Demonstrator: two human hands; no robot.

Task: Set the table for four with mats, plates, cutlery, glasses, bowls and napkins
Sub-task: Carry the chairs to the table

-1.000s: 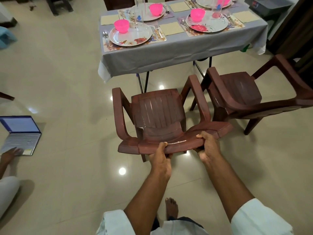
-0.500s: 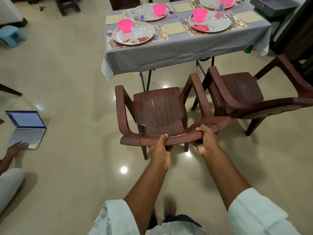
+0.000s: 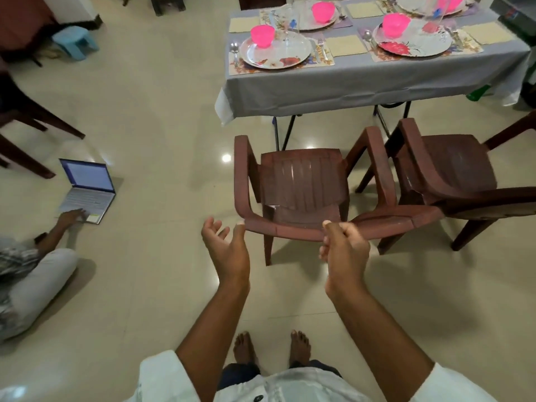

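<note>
Open floor (image 3: 162, 117) left of the table (image 3: 362, 82). Two chairs (image 3: 301, 192) (image 3: 452, 172), side by side and just touching, blocking the near edge. Laptop (image 3: 87, 190) and seated person (image 3: 32, 282) at far left.

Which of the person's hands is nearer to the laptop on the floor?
The left. The left hand hangs open, off the chair's back and on its laptop side. The right hand is further over, at the chair's top rail.

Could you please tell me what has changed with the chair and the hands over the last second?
Both hands let go of the near chair: the left hand is off it and open, the right hand loosely curled at its backrest. The second chair and the set table stayed put.
</note>
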